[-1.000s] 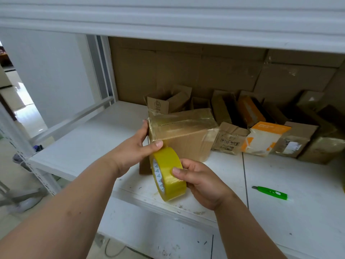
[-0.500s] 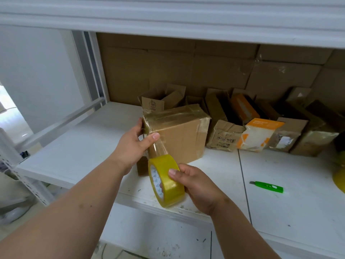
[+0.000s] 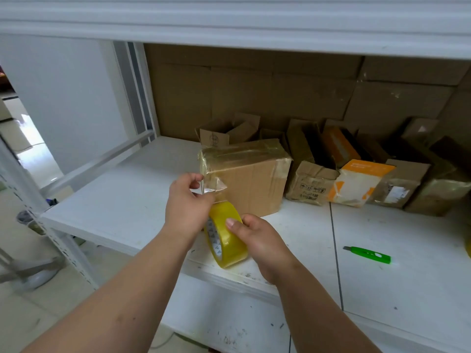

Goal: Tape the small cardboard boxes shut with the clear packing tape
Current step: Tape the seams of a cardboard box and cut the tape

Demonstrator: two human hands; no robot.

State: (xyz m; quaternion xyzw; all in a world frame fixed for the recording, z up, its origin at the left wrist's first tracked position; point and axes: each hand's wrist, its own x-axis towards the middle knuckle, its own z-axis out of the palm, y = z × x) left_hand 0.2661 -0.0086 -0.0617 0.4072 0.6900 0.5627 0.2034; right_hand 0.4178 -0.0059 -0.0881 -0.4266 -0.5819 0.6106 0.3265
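A small cardboard box point(image 3: 254, 182) stands on the white shelf point(image 3: 127, 200), its top and left edge wrapped in shiny clear tape. My right hand point(image 3: 260, 243) grips the yellowish roll of clear packing tape point(image 3: 226, 238) just in front of the box, above the shelf's front edge. My left hand point(image 3: 188, 202) pinches the loose end of the tape strip point(image 3: 215, 188), which runs up from the roll beside the box's left front corner. The strip looks crumpled near my fingers.
A green utility knife point(image 3: 368, 254) lies on the shelf to the right. Several opened and crushed small boxes point(image 3: 311, 179) and an orange-and-white package point(image 3: 356, 184) line the back, against large cartons point(image 3: 254, 93). An upper shelf point(image 3: 229, 19) hangs overhead. A yellow object shows at the right edge.
My left hand has let go of the box's left side and now pinches the tape strip. The roll has dropped a little lower, away from the box.
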